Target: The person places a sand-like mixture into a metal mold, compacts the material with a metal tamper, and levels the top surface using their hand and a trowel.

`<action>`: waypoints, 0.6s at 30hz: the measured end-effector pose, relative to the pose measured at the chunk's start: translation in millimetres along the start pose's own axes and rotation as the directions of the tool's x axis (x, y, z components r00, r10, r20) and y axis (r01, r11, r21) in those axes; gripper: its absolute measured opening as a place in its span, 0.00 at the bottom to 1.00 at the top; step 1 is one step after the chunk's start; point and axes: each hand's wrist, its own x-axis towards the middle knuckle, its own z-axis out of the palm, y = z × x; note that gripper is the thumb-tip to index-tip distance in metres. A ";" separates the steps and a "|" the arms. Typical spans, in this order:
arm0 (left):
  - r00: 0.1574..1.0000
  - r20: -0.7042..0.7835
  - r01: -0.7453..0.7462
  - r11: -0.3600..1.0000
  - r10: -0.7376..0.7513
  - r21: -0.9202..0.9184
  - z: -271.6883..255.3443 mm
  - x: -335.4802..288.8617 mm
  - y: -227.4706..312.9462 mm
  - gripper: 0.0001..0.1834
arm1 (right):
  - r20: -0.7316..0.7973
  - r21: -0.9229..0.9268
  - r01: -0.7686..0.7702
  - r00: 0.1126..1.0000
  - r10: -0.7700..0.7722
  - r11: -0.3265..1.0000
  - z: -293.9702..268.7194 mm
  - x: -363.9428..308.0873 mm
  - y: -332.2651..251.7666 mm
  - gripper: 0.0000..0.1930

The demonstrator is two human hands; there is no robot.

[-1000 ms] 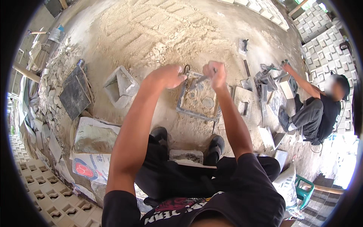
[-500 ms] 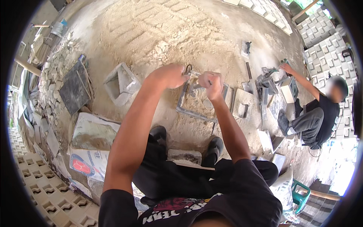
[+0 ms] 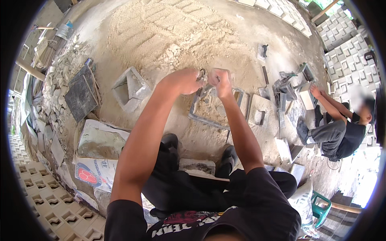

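A grey rectangular metal mould [image 3: 209, 123] lies on the sandy ground in front of my feet, with pale sand mix inside it. Over its far left corner, my left hand [image 3: 185, 81] has its fingers bent closed beside a dark curved metal hook [image 3: 202, 73]. Whether the fingers grip the hook is hidden. My right hand [image 3: 221, 81] is closed in a fist just right of it, above the mould's far edge. What sits inside that fist cannot be made out.
Left of the mould stands a hollow concrete block [image 3: 130, 89]. A trowel [image 3: 264, 89] and float [image 3: 262, 52] lie right. A co-worker [image 3: 345, 134] crouches at far right beside a pale block [image 3: 306, 97]. Spread sand [image 3: 169, 32] covers the ground ahead; rubble [image 3: 60, 86] lines the left.
My right hand has moved up and slightly left, closer to my left hand. The left has barely shifted. The co-worker's hands have come to the pale block.
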 end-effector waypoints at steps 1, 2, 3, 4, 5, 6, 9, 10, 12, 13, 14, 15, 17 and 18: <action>0.999 0.030 0.020 1.000 -0.020 -0.003 -5.1 -3.1 3.3 0.30 | -0.009 0.003 -0.031 0.999 0.031 1.000 4.7 -3.8 -6.6 0.21; 1.000 0.013 0.003 1.000 -0.003 0.016 -3.4 -2.6 -3.0 0.30 | -0.018 0.003 -0.051 0.999 0.051 0.999 12.1 -2.9 -23.1 0.20; 1.000 -0.002 -0.014 0.999 0.015 0.035 2.1 -0.4 -12.9 0.30 | -0.027 0.004 -0.072 0.997 0.072 0.997 17.6 -3.6 -32.2 0.20; 0.999 -0.010 -0.033 0.999 0.034 0.043 4.4 -2.5 -11.8 0.30 | -0.027 0.014 -0.080 0.996 0.080 0.997 16.4 -10.5 -30.5 0.20; 1.000 -0.011 -0.023 0.999 0.024 0.030 3.1 -1.2 -11.0 0.30 | -0.028 0.024 -0.088 0.996 0.089 0.996 14.6 -17.9 -27.7 0.20; 1.000 -0.012 -0.013 1.000 0.014 0.018 -0.8 1.9 -10.7 0.30 | -0.028 0.034 -0.096 0.995 0.097 0.995 13.1 -22.5 -25.7 0.20; 0.998 -0.057 -0.022 0.999 0.024 0.037 9.1 5.2 -16.0 0.29 | -0.056 0.090 -0.150 0.986 0.156 0.985 16.7 -21.0 -34.4 0.20; 0.996 -0.081 -0.025 0.999 0.029 0.047 8.9 2.1 -13.6 0.29 | -0.021 0.052 -0.134 0.991 0.135 0.990 17.0 -24.9 -37.4 0.20; 0.999 -0.028 -0.030 0.999 0.031 0.017 -0.7 5.1 -9.2 0.28 | 0.051 -0.020 -0.097 0.994 0.098 0.995 17.9 -37.3 -42.0 0.19; 0.999 0.007 -0.035 0.999 0.035 0.001 -4.4 3.5 -4.1 0.28 | 0.057 0.002 -0.115 0.992 0.115 0.993 16.8 -38.7 -39.0 0.19; 1.000 0.002 -0.031 0.999 0.031 0.011 1.3 6.9 -6.3 0.28 | 0.063 0.023 -0.133 0.989 0.131 0.991 15.2 -38.1 -33.6 0.19; 1.000 -0.003 -0.028 0.999 0.028 0.020 10.4 12.0 -10.6 0.27 | 0.069 0.044 -0.150 0.987 0.147 0.988 13.9 -39.5 -30.7 0.18; 1.000 -0.012 -0.025 1.000 0.026 0.014 4.6 11.7 -9.8 0.27 | 0.114 -0.008 -0.069 0.991 0.070 0.998 16.3 -49.4 -42.9 0.19; 1.000 -0.002 -0.029 1.000 0.029 -0.010 -1.3 8.7 -3.9 0.27 | 0.139 -0.036 -0.031 0.990 0.035 0.999 14.6 -52.9 -46.2 0.19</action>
